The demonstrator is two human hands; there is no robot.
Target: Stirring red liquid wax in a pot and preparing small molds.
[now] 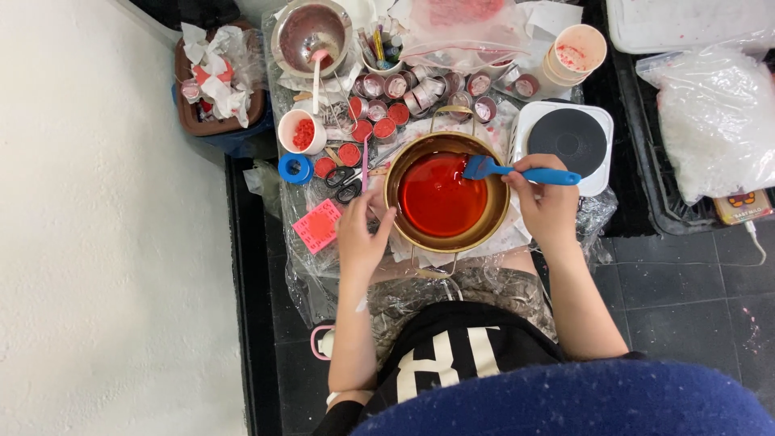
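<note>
Holding: blue brush [484, 167], clenched in my right hand [547, 200], bristles over pot [446, 191] of red liquid mid-bench; left hand [361, 234] fingers loose against its rim. Risks, as I judge: nudged pot slops; brush drips onto small cups [420, 85]

Right hand [542, 202] gripping blue brush [517, 170] over pot [446, 194] of red liquid — left hand [361, 234] at rim

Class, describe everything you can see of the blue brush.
The blue brush has a smooth blue handle, plastic by its look, and a flat head of blue bristles. It lies nearly level, its head over the right rim of the brass-coloured pot of red liquid. The right hand grips its handle. Whether the bristles touch the liquid cannot be told.
</note>
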